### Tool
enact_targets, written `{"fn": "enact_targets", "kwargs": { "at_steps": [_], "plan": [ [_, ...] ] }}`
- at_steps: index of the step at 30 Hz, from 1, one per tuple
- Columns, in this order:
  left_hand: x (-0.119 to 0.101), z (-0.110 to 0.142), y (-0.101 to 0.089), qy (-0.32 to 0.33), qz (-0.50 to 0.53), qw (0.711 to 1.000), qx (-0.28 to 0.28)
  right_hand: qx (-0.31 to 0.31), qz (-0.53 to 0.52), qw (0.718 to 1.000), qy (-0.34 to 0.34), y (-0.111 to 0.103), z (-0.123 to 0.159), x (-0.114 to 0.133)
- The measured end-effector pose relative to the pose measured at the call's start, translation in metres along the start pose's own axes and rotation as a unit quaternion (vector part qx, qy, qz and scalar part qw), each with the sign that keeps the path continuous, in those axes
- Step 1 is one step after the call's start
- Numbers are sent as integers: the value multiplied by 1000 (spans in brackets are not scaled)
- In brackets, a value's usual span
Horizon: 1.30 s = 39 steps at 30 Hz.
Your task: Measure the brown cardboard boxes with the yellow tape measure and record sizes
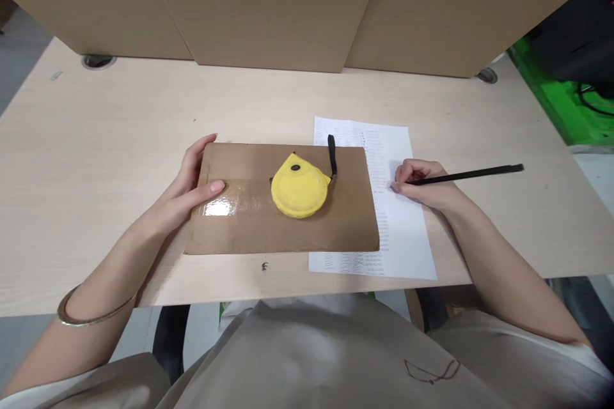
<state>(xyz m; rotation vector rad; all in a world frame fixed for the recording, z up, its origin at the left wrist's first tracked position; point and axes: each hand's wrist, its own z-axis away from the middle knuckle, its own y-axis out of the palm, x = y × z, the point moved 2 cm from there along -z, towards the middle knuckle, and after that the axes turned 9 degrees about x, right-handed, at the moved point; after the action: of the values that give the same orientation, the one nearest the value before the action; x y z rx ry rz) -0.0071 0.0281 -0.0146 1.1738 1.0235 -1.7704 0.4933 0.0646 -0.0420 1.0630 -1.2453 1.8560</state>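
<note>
My left hand (194, 185) grips the left end of a flat brown cardboard box (244, 230), with the thumb on top and the fingers around the far corner. On the box lies a yellow drop-shaped pouch (300, 188) with a small black oval mark and a black wrist strap (332, 154). A sheet of paper (407, 236) covered in lines of writing is partly under the box's right side. Over the sheet's right part, my right hand (425, 182) is closed on a long black pencil (474, 174), held in a writing grip; the fingers hide its tip.
Tall cardboard panels (268, 6) stand along the back of the light wooden table (119, 115). Two round cable holes (98, 62) sit near them, one on each side. A dark mark (264, 266) shows near the front edge. Green material (542, 89) lies beyond the table at right.
</note>
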Motion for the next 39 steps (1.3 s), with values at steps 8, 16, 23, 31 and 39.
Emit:
{"fn": "enact_targets", "kwargs": {
  "at_steps": [8, 16, 23, 31, 39],
  "plan": [
    [12, -6, -8, 31, -52, 998, -9, 59, -6, 995, 81, -11, 3, 10],
    [5, -9, -1, 47, -25, 999, 6, -2, 423, 888, 178, 4, -32, 51],
    [0, -7, 4, 42, -11, 999, -5, 5, 611, 766, 202, 39, -37, 76],
    [11, -16, 17, 45, 66, 993, -93, -9, 459, 880, -122, 97, 4, 160],
    [8, -16, 29, 45, 111, 973, -198, -43, 425, 894, -136, 116, 6, 164]
  ]
}}
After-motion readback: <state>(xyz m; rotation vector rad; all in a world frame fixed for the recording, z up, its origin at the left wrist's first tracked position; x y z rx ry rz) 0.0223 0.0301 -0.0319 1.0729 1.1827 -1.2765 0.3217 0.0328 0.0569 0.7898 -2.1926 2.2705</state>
